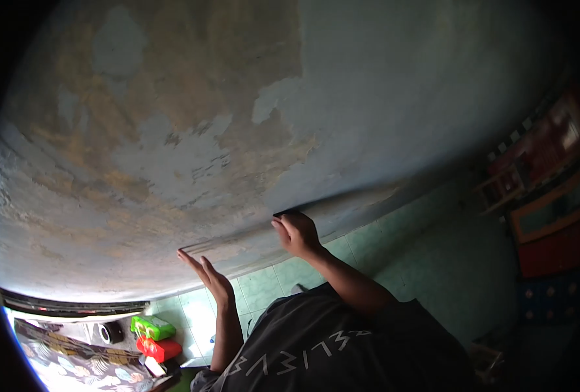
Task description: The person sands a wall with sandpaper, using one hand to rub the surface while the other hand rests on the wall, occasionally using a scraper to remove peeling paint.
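Observation:
A wall (205, 157) with patchy, peeling grey-blue paint and bare brownish areas fills most of the view in front of me. My left hand (211, 277) is at the wall's lower part, fingers stretched out and thumb apart, fingertips at the surface; nothing shows in it. Further right, my right hand (296, 233) is closed close against the wall. A small dark edge shows at its fingers, but what it belongs to is hidden. A dark shadow runs along the wall to the right of this hand.
Green floor tiles (290, 274) run along the wall's foot. At lower left are a green bag (151, 326), a red bag (159, 348) and a leaf-patterned cloth (87, 372). Wooden-framed furniture (551, 212) and a red item (554, 251) stand at right.

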A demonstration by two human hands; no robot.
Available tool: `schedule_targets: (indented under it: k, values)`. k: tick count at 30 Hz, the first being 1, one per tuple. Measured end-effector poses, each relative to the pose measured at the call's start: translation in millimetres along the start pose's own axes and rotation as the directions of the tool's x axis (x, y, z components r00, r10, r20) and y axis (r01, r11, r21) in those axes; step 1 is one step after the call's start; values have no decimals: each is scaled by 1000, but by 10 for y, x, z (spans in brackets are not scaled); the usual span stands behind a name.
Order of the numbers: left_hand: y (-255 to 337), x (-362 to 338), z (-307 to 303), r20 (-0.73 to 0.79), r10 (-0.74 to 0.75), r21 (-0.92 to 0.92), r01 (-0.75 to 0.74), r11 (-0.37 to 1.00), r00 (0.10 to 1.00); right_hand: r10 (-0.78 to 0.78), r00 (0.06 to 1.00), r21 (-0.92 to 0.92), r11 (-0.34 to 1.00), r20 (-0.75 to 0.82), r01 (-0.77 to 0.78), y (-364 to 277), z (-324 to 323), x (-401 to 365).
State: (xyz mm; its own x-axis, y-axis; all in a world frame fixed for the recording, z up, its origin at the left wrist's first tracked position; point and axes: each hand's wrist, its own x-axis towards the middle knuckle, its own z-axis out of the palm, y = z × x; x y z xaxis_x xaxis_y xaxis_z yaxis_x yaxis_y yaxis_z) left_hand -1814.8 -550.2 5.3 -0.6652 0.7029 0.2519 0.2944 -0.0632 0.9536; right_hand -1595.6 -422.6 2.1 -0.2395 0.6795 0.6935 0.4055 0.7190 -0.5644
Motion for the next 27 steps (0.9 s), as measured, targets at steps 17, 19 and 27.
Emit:
schedule_targets:
  k: [17, 19, 27]
  values:
    - [484, -540, 1623, -27, -72, -90, 69, 994, 997, 680, 607, 520, 722, -411, -457, 1748, -1572, -142]
    - [677, -684, 1742, -31, -46, -77, 43, 996, 998, 808, 431, 819, 528, -402, -225, 1783, -2126, 123]
    - [1079, -1248, 2437, -80, -70, 12, 71, 997, 994, 905, 217, 888, 409, -366, -212, 3305, -4340, 403]
